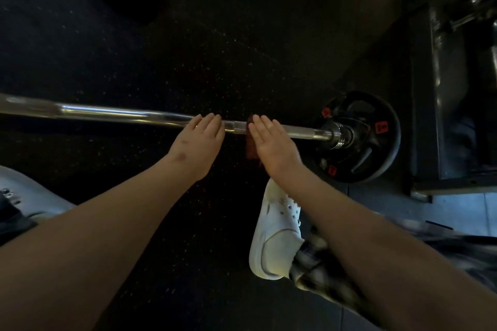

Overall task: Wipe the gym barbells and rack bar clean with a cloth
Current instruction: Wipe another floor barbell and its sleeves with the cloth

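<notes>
Cloth (251, 148) lies on barbell (121, 113) under flat right hand (274, 145); left hand (197, 142) flat alongside.

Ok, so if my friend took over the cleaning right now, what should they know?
Left hand: open, straight fingers resting on the shiny chrome barbell bar.
Right hand: open, pressing the dark red cloth onto that bar, near the black round weight plate.
Done: can't tell how much is wiped.
Left: probably wipe along the long stretch of bar to the left, then the other bars.
</notes>
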